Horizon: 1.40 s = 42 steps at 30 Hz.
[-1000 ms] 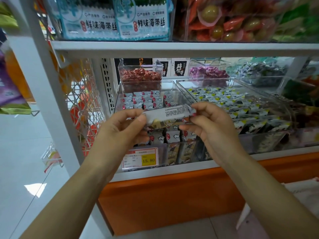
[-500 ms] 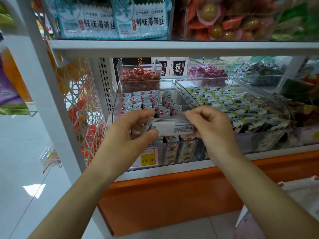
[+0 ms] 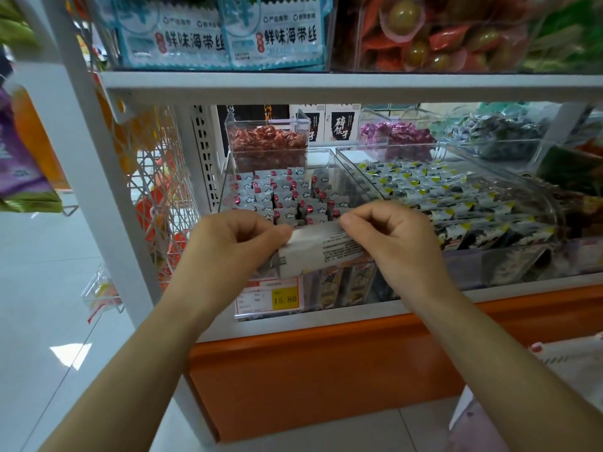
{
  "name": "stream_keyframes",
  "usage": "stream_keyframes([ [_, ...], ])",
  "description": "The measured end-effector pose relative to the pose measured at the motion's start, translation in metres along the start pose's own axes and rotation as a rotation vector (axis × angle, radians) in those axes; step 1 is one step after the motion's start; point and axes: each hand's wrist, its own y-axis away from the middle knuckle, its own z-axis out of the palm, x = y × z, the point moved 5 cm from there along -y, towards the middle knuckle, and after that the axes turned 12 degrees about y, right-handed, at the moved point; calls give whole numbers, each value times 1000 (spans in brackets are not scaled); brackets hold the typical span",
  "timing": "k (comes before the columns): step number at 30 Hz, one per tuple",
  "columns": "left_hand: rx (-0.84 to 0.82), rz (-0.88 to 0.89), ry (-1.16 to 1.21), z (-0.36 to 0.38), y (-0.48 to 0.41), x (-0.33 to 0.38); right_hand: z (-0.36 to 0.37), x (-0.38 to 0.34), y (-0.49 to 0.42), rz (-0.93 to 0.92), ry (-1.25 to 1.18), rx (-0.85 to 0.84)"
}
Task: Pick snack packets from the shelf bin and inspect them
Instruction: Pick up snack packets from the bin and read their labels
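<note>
Both hands pinch one silvery snack packet (image 3: 321,247) in front of the clear shelf bin (image 3: 329,164): the left hand (image 3: 233,244) curls round its left end, while the right hand (image 3: 396,241) grips its top right edge with curled fingers. The bin holds too many similar packets to count, and one yellow price tag (image 3: 284,299) sits below.

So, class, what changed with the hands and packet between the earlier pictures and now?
The left hand and right hand lowered the packet toward the front of the bin and closed in, fingers curling over its top. Both kept hold; bin and price tag stayed put.
</note>
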Motion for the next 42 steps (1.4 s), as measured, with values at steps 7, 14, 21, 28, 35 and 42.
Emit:
stream_keyframes([
  [7, -68, -6, 38, 7, 2, -1, -1, 7, 0, 77, -15, 70],
  [14, -73, 98, -101, 9, 1, -2, -1, 18, -3, 290, -356, -11],
  [21, 52, 179, -184, 3, 0, -3, 8, 18, -4, 228, -405, -130],
  [28, 48, 244, -433, -8, -4, -6, 1, 21, -7, 212, -239, 75],
  [35, -280, 231, -928, -1, -4, -21, 3, 20, -12, 197, -207, 68],
  [42, -274, 141, -979, -13, -8, -31, 19, 4, -15, 9, 152, 6],
])
